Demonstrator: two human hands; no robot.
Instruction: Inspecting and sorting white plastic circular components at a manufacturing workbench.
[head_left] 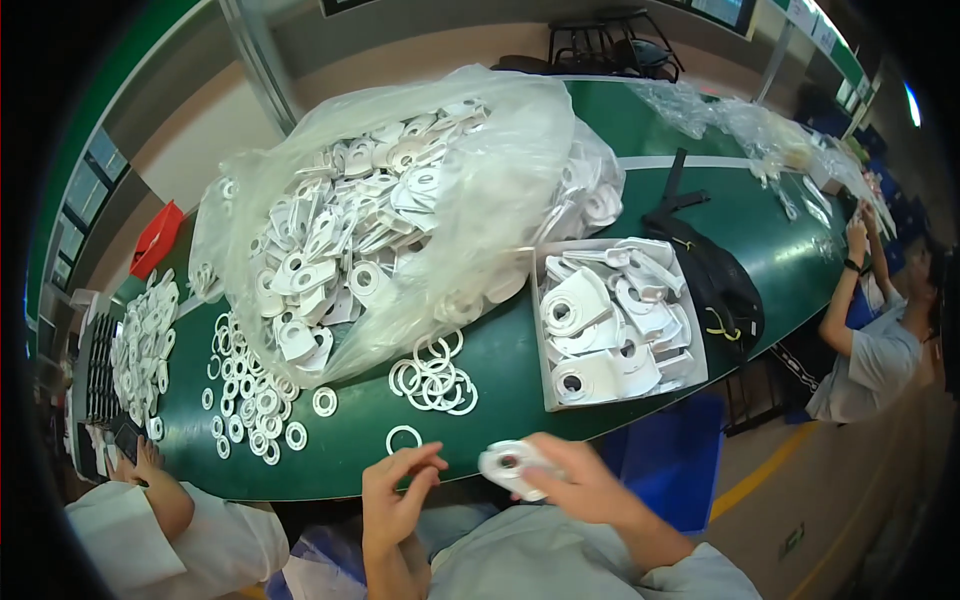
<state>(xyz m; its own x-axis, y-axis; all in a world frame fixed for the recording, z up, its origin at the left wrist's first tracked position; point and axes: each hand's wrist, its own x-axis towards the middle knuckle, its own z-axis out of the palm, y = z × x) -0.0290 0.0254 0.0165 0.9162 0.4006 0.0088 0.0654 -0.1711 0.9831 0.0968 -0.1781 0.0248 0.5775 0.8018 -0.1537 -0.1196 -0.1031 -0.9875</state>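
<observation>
My right hand (575, 482) is closed on a flat white plastic part (497, 463) with a round collar and hole at its end. It holds the part just off the table's near edge. To its left, my left hand (395, 495) has its thumb and forefinger apart, with nothing visible between them. A single white ring (404, 430) lies on the green table just beyond the left fingertips. Farther back is a loose pile of thin white rings (437, 385). A white box (625, 397) full of similar white parts stands to the right.
A large clear plastic bag (500, 180) of white parts fills the table's middle. Smaller thick rings (262, 405) are scattered at left. A black bag (715, 285) lies beside the box; a blue bin (670, 465) sits below. Co-workers sit at left (180, 540) and far right (870, 350).
</observation>
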